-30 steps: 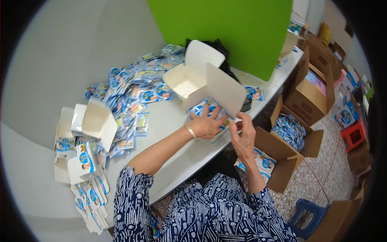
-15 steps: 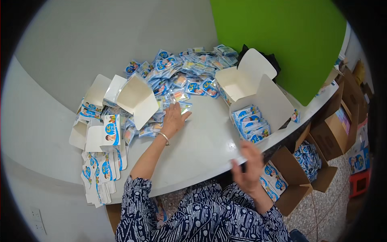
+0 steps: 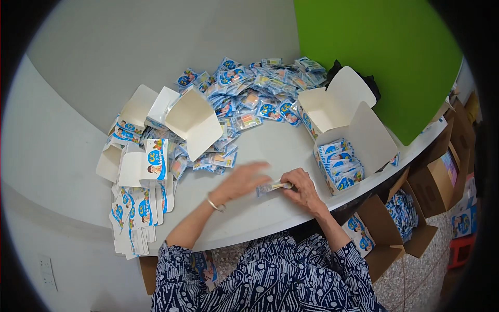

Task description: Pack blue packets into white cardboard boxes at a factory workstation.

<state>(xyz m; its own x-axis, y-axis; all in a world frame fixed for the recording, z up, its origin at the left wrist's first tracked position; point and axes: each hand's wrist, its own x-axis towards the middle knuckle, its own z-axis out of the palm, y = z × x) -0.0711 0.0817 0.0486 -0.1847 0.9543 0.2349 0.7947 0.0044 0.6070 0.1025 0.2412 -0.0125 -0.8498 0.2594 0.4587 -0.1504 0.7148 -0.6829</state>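
My right hand (image 3: 304, 192) pinches one end of a small clear-and-blue packet (image 3: 271, 187) just above the white table. Its other end points toward my left hand (image 3: 241, 182), whose fingers are stretched out and a little blurred, with nothing seen in them. Beyond the hands spreads a heap of similar packets (image 3: 249, 88). To the right of my right hand stands an open white carton (image 3: 322, 167) with a row of packets (image 3: 340, 165) inside. Behind it is another open carton (image 3: 317, 106), whose visible inside is bare.
Open cartons (image 3: 192, 117) crowd the left of the heap, with flat folded cartons (image 3: 138, 213) stacked at the table's left edge. A green panel (image 3: 379, 62) rises at the back right. Brown cardboard boxes (image 3: 384, 249), some holding packets, stand on the floor at right.
My left hand has drawn back from the heap toward me. My right hand has come in over the table from its front edge and now holds a packet. The view has shifted slightly.
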